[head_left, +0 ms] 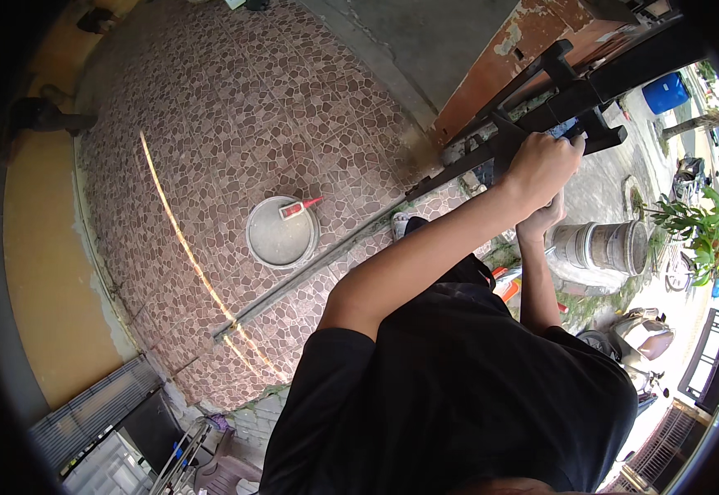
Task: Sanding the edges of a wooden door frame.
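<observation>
My left hand (544, 163) is closed in a fist beside a black metal gate frame (553, 107), at the upper right. Something dark shows at its fingertips, but I cannot make out what it holds. Just below it is my right hand (542, 217), its fingers curled and partly hidden behind the left hand and wrist. What my right hand grips, if anything, is out of sight. The black bars run past both hands toward a worn orange pillar (500, 62).
On the patterned tiles (211, 107) stands a round grey bucket (273, 239), with a red-and-white nozzled tube (295, 209) on top. A metal track (318, 268) crosses the floor. To the right are stained buckets (615, 247), a leafy plant (706, 221) and a blue drum (665, 93).
</observation>
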{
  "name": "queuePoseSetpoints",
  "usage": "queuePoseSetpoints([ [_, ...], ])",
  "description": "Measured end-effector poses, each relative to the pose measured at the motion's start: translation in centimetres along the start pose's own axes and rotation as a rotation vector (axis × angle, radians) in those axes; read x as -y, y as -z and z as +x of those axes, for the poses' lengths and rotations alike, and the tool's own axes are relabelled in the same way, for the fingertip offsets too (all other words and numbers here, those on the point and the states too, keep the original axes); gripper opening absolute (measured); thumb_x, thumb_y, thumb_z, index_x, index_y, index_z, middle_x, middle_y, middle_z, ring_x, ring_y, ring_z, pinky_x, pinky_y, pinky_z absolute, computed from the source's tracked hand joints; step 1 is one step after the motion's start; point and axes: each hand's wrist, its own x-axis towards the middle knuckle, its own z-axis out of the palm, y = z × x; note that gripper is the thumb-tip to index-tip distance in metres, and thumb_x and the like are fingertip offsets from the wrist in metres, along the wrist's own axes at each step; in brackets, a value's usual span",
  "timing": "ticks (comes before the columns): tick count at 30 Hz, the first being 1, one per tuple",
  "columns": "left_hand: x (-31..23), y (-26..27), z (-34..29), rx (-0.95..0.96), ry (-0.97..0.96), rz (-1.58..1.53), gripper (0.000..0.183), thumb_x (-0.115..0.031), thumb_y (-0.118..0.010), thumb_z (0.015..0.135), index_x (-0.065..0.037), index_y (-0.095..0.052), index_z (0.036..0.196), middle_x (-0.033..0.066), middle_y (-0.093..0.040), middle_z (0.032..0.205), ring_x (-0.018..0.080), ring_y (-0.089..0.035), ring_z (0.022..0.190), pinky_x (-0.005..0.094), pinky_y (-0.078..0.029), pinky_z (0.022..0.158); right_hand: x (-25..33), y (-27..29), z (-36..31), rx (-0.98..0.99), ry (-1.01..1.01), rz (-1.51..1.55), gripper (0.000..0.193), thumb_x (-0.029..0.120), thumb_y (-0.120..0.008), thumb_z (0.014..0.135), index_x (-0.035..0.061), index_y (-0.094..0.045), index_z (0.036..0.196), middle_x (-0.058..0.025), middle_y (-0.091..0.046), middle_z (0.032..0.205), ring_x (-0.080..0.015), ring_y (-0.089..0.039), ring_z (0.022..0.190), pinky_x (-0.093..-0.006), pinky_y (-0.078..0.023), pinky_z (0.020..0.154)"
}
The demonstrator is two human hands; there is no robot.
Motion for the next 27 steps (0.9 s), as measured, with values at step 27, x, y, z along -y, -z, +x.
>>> queuePoseSetpoints([
  [27,2.7,-7.3,7.4,0.084,-0.024,-0.117,0.029,-0.036,-0.073,0.089,-0.009,-0.067,0.097,0.0102,-0.071,0.070,0.0289,-0.075,0.068,0.0401,-0.058,0.061,-6.3,0.6,4.2,0.089,-0.212,-0.167,0.035,0.000,-0.069,0.079,-0.0033,-0.068,0.114,-0.0214,-0.072,0.088,-0.0211,-0.073,0.083,-0.0357,-0.054,0.076],
])
